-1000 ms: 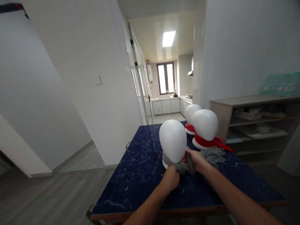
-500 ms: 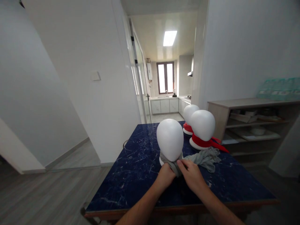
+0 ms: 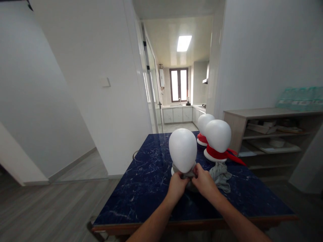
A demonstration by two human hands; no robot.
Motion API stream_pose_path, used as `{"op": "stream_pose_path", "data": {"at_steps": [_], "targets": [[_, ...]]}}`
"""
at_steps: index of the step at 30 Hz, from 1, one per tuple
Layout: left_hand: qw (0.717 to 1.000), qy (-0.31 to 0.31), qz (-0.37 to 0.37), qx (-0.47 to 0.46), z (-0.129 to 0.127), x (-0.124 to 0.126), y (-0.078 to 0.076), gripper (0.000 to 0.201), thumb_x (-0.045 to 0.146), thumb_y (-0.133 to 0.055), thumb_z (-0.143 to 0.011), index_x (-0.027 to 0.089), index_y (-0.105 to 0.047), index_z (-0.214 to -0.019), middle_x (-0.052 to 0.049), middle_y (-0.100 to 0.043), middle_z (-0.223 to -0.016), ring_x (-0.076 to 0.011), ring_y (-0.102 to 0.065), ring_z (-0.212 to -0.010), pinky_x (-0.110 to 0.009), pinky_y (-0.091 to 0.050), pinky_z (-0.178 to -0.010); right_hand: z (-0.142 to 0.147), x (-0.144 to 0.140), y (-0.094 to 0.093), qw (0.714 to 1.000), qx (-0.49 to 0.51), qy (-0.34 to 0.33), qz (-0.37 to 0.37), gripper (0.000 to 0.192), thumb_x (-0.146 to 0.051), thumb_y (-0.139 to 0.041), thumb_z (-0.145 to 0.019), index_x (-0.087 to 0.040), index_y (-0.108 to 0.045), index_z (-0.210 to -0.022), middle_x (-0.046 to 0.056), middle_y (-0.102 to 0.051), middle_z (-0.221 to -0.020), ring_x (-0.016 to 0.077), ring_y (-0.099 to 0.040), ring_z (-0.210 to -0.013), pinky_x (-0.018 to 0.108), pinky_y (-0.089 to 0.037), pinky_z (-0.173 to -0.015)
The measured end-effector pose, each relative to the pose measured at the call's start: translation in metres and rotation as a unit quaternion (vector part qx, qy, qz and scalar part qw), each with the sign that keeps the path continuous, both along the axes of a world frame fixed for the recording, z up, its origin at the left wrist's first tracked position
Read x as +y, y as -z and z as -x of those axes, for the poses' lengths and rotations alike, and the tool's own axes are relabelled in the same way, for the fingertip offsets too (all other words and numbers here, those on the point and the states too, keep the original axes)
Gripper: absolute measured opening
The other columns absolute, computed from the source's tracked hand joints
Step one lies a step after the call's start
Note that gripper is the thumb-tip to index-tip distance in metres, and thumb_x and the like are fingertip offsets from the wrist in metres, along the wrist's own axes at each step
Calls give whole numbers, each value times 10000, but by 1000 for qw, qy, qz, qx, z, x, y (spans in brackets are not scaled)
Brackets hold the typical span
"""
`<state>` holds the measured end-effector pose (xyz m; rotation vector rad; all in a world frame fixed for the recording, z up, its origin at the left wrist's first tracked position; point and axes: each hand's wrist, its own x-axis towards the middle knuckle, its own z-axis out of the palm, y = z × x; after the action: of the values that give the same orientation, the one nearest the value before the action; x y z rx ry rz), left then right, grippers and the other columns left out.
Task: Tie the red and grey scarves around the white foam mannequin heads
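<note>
Since a second ago both hands have drawn in tight under the chin of the nearest head, and the loose tail of grey cloth has slid in closer along the desk. Nearest the camera, the left hand [image 3: 176, 186] and the right hand [image 3: 204, 181] sit knuckle to knuckle at the front of the white mannequin head [image 3: 183, 150], fingers curled shut on the grey scarf [image 3: 220, 174] where it wraps the neck. That scarf circles the base of the head, and its free end lies crumpled on the blue marbled desk [image 3: 141, 188] just right of the right hand. How the cloth crosses between the fingers is hidden by the hands, so I cannot tell whether a knot has formed. Judging by the grip, the step in hand looks like tying the scarf at the throat; the next move would call for the two ends to be pulled apart evenly while the head stays upright on its stand.

Beyond, two more white heads stand near the desk's right rear, each already wearing a red scarf [image 3: 224, 155]. Further right, a wooden shelf unit [image 3: 272, 134] stands against the wall, and straight ahead a doorway opens onto a kitchen with a window [image 3: 178, 84].
</note>
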<state>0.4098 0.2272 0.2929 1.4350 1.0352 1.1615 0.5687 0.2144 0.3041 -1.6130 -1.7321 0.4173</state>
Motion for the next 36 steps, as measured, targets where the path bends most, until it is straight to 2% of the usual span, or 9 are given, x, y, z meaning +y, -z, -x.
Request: {"op": "stream_pose_path", "data": {"at_steps": [3, 7, 13, 15, 18, 20, 26, 32, 36], "targets": [[994, 2, 61, -87, -1, 0, 2, 394, 129, -730, -689, 127, -805, -1076, -95, -821, -1014, -280, -750, -941, -356, -547, -883, 1, 0, 3, 996, -85, 3, -10, 296, -29, -539, -823, -205, -533, -1061, 43, -682, -844, 213, -641, -760, 298, -281, -641], [971, 2, 149, -184, -4, -1, -1, 389, 116, -709, -681, 108, -775, -1065, -98, -806, -925, -245, -753, -869, -325, -564, -810, -3, -1, 1, 982, -175, -17, -63, 315, -5, -434, -910, -179, -574, -1133, 104, -684, -1000, 245, -642, -940, 314, -356, -750], [901, 84, 313, -288, 9, -4, -20, 367, 116, -690, -740, 106, -728, -1105, -116, -793, -941, -234, -765, -847, -324, -593, -796, -8, -10, -6, 962, -249, -49, -103, 320, -11, -432, -932, -164, -652, -1105, 126, -682, -1053, 257, -625, -1003, 341, -458, -886], [885, 101, 325, -318, 12, -6, -23, 339, 127, -687, -780, 114, -721, -1116, -115, -795, -975, -233, -770, -881, -326, -594, -834, -6, -20, -1, 959, -238, -69, -133, 397, -2, -461, -898, -168, -653, -1204, 155, -668, -1246, 282, -612, -1167, 389, -472, -1007], [879, 105, 311, -345, 11, -10, -21, 371, 103, -699, -787, 142, -713, -1155, -94, -800, -1020, -227, -772, -931, -315, -587, -874, 0, -38, 9, 951, -213, -98, -202, 655, -16, -578, -797, -195, -565, -1427, 154, -444, -1615, 352, -412, -1480, 520, -376, -1204], [878, 111, 313, -345, 9, -11, -17, 357, 116, -700, -807, 141, -714, -1163, -96, -800, -1042, -226, -770, -949, -311, -586, -875, 3, -47, 13, 952, -188, -103, -219, 716, -12, -601, -753, -196, -561, -1443, 139, -404, -1655, 365, -352, -1528, 557, -335, -1246], [883, 121, 304, -337, 11, -9, -11, 263, 121, -677, -857, 102, -715, -1116, -115, -796, -1007, -210, -758, -874, -299, -584, -814, -2, -59, 3, 983, 19, -111, -142, 341, -60, -551, -793, -212, -724, -1045, 115, -705, -1238, 291, -626, -1198, 431, -499, -1088], [896, 97, 301, -312, 10, -8, -12, 305, 61, -689, -839, 131, -700, -1135, -95, -797, -995, -209, -760, -861, -311, -590, -797, -19, -70, -5, 952, 239, -191, -19, 197, -275, -553, -911, -189, -710, -994, 63, -729, -961, 242, -664, -923, 319, -539, -842], [896, 85, 306, -309, 6, -7, -12, 231, 91, -701, -855, 141, -706, -1081, -75, -795, -954, -192, -758, -838, -284, -578, -766, -30, -71, -11, 944, 242, -211, 81, 161, -346, -558, -955, -210, -644, -963, -37, -610, -710, 134, -534, -581, 221, -431, -552]]}}
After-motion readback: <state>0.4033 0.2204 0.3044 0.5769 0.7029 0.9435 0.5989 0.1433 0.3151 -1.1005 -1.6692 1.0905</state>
